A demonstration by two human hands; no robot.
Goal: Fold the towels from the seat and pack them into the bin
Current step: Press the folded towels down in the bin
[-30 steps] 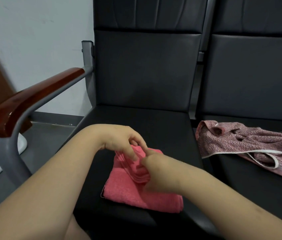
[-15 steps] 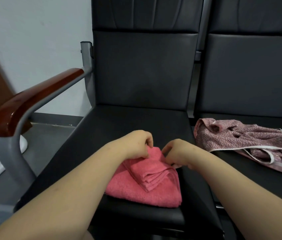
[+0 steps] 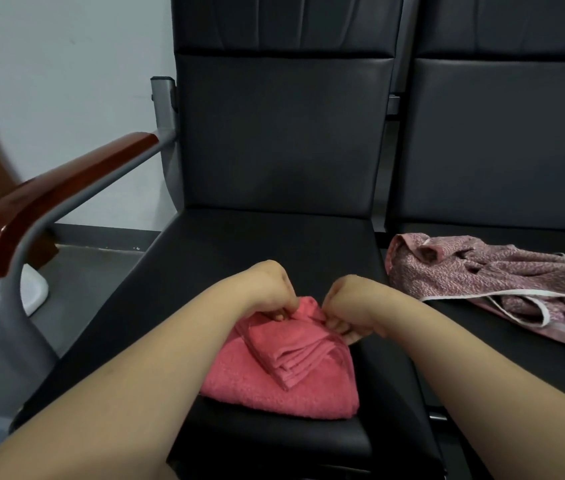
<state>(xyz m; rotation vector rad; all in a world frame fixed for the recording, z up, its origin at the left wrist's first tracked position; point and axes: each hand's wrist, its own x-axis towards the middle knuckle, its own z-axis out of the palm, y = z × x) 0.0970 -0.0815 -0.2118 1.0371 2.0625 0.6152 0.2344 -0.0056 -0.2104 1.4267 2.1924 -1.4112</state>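
A pink towel (image 3: 288, 379) lies partly folded near the front of the black seat (image 3: 267, 244), with a smaller folded flap on top. My left hand (image 3: 267, 285) pinches the far left corner of that flap. My right hand (image 3: 347, 306) pinches the far right edge of it, fingers curled under. The two hands sit close together over the towel's far end. A mottled mauve towel (image 3: 496, 285) with white trim lies crumpled on the neighbouring seat to the right. No bin is in view.
A wooden armrest (image 3: 49, 192) on a grey metal frame (image 3: 4, 320) stands at the left of the seat. The seat backs (image 3: 281, 126) rise behind. A white object (image 3: 33, 289) sits on the grey floor beyond the armrest.
Both hands have moved from the middle of the pink towel to its far end, drawing a folded flap over the top. The mauve towel has not moved.
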